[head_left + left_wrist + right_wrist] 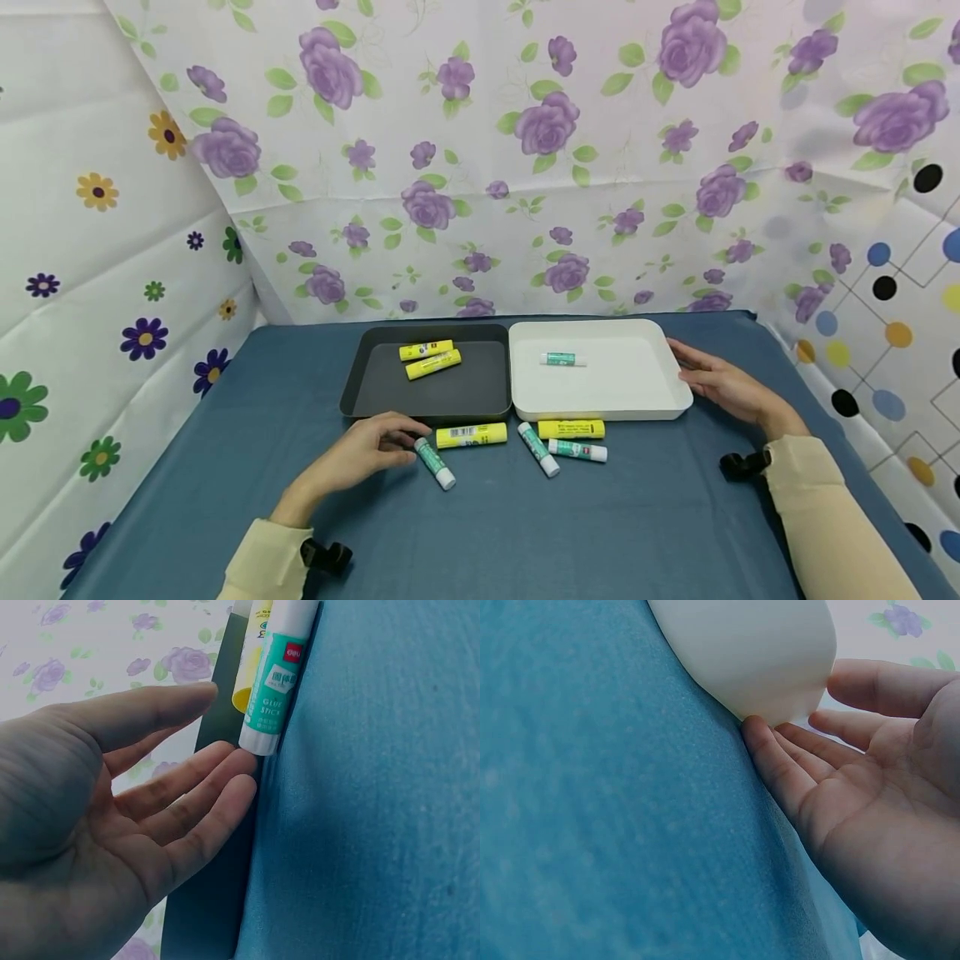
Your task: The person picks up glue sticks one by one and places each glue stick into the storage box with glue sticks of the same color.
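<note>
My left hand (365, 454) is beside a green-and-white glue stick (434, 463), fingers extended and thumb apart. In the left wrist view its fingertips come right up to one end of that glue stick (271, 682), with nothing in the grasp. At the right, my right hand (731, 387) touches the right side of the white tray (645, 405). The right wrist view has the fingertips at the bottom edge of the tray wall (757, 652) and the thumb higher on it, fingers fairly straight. One green-and-white glue stick (562, 359) lies in this tray.
A dark grey tray (367, 392) adjoins the white one, with two yellow sticks (433, 364) inside. In front of the trays lie a yellow stick (472, 435), another yellow stick (572, 429) and two green-and-white glue sticks (538, 449) on the blue cloth (570, 533). Patterned curtains (480, 167) surround the table.
</note>
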`<state>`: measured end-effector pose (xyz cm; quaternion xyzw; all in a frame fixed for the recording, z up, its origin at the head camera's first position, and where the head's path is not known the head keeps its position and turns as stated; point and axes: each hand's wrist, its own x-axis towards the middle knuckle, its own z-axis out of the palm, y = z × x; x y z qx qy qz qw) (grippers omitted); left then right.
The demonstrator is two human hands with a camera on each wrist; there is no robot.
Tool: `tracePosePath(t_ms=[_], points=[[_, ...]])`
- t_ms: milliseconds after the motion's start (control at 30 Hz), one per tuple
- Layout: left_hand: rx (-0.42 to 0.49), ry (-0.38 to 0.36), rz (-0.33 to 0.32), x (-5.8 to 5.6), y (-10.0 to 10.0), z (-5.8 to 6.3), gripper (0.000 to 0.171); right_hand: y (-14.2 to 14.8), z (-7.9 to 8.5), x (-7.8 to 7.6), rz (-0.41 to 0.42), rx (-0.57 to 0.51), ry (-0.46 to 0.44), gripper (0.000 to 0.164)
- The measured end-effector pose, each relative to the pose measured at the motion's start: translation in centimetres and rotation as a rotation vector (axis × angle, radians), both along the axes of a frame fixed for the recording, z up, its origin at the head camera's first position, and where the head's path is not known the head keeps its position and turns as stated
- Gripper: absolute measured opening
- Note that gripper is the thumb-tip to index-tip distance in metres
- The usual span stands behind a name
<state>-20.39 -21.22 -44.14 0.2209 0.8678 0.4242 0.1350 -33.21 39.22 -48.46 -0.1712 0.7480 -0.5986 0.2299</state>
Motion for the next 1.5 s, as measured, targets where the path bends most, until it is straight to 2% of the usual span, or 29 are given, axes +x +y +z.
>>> tracePosePath(t_ms=[133,367,533,1033,1500], points=[[-0.024,0.003,-0.021,-0.06,-0.02,-0.05,0.037,-0.01,-0.06,-0.04,0.003,-0.002,-0.002,0.074],[-0.039,-0.023,-0.093,-0.09,0.04,-0.49,0.032,0.03,0.01,0.07,0.010,0.003,0.011,0.073],[-0.063,-0.052,-0.115,-0.08,0.39,-0.56,0.028,0.02,0.02,0.07,0.010,0.005,0.015,0.073],[-0.133,-0.015,-0.151,0.09,0.34,-0.26,0.019,-0.14,0.07,0.12,0.007,0.009,0.016,0.072],[-0.115,-0.030,-0.140,0.05,0.30,-0.19,0.018,-0.17,0.07,0.08,0.004,0.009,0.020,0.073]])
